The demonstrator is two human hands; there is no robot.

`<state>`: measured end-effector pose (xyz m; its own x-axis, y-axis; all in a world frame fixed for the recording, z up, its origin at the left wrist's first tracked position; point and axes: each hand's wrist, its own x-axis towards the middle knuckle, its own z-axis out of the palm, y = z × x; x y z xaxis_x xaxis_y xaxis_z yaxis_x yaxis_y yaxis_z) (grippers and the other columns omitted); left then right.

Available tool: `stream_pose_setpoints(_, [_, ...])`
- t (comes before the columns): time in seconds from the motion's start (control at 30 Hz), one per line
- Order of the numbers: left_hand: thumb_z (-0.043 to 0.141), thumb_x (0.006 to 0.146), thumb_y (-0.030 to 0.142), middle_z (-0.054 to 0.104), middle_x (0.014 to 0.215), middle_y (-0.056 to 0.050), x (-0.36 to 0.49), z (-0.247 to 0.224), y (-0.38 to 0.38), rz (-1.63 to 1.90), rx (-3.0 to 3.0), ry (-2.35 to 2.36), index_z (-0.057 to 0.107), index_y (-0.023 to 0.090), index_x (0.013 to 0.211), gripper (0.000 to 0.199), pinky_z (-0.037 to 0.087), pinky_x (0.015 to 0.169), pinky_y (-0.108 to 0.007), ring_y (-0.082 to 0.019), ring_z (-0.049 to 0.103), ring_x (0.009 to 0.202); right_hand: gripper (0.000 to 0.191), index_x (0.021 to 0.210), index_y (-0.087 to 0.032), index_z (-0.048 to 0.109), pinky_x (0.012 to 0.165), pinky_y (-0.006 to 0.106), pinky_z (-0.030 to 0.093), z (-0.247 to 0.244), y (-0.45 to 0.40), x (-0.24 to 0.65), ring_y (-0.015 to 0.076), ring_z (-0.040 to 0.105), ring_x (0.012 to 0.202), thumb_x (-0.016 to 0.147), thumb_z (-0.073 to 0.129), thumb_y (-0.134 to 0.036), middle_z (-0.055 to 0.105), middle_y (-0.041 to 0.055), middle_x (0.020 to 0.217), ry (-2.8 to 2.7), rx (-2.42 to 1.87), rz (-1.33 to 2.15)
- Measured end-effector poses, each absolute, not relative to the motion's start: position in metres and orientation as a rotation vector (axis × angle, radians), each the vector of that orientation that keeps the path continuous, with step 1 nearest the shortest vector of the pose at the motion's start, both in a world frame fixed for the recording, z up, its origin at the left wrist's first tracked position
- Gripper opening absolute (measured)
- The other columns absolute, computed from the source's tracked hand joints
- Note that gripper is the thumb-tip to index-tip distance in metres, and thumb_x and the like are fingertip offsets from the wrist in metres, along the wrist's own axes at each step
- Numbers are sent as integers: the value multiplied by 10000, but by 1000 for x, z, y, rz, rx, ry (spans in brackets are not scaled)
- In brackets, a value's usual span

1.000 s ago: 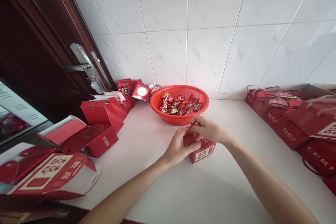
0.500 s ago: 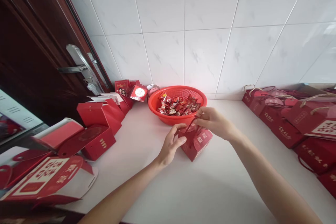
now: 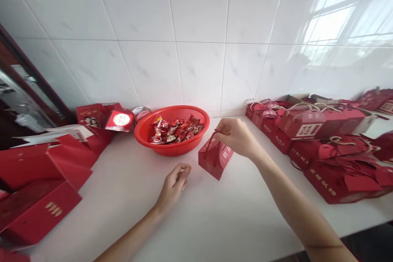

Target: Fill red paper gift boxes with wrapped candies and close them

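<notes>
My right hand (image 3: 235,135) pinches the dark cord handle of a small red gift box (image 3: 211,161) with pale lettering on its side. The box is closed and tilted a little beneath the fingers; whether its base touches the white counter I cannot tell. To the left of the box, my left hand (image 3: 176,182) is apart from it, fingers curled together with nothing visible in them. Behind both hands stands a red plastic basket (image 3: 172,151) holding many wrapped sweets (image 3: 175,130) in red and gold.
Along the right, closed red gift boxes (image 3: 307,125) with cord handles are stacked in rows by the tiled wall (image 3: 202,73). Unfolded and open red boxes (image 3: 43,208) crowd the left side. A white counter (image 3: 196,221) lies beneath everything.
My left hand has let go of the gift box and drawn away to the left. My right hand now holds the box by its cord alone. The view has swung to the right.
</notes>
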<state>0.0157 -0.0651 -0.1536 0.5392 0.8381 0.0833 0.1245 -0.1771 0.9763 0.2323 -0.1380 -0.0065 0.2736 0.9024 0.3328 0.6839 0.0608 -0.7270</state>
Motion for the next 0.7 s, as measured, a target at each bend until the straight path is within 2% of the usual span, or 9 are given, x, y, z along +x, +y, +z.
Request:
stream_pose_setpoints(0.07, [545,898,511,495,648,65,17,-157,-66,735,1691,777,537,199,1178,420,386,520,-237,-101,420,499,33,682,-186,613,568,248,397,0,-147,241,142,558,628,711,598,-190,619,-12,619,-1445,-1722,260])
stream_pose_setpoints(0.1, [565,891,478,554,724,44,17,-159,-66,718,1724,753,518,209,1235,439,428,557,-249,-101,467,525,35,679,-183,626,582,251,410,5,-153,246,146,568,645,708,607,-187,629,-7,629,-1431,-1735,236])
stream_pose_setpoints(0.17, [591,870,436,608,882,-2,16,-161,-65,711,1792,717,556,215,1199,398,480,626,-270,-104,534,591,35,688,-179,654,607,258,430,16,-167,256,150,582,664,707,625,-188,651,1,658,-1397,-1742,185])
stream_pose_setpoints(0.23, [595,857,430,617,939,-22,15,-162,-64,699,1840,705,597,213,1140,357,495,638,-278,-110,555,616,37,701,-175,677,624,266,443,31,-185,267,150,593,668,712,644,-189,667,7,678,-1348,-1744,117])
stream_pose_setpoints(0.4, [581,855,456,637,915,-27,14,-161,-62,674,1888,719,639,213,1099,349,527,661,-287,-123,574,624,52,700,-159,705,553,274,400,77,-236,298,121,551,563,752,708,-159,665,24,626,-1090,-1903,-33])
stream_pose_setpoints(0.5, [582,853,470,650,900,-28,14,-160,-62,657,1908,724,660,217,1075,345,541,668,-289,-130,584,626,133,664,-147,695,563,296,390,102,-264,324,97,523,533,771,722,-73,652,31,589,-865,-2031,-199])
stream_pose_setpoints(0.7, [594,838,475,663,888,-34,13,-159,-61,664,1920,727,672,218,1062,349,547,648,-284,-133,585,614,237,578,-146,653,568,326,419,118,-302,399,93,506,519,768,745,-40,622,38,547,-637,-2339,-441])
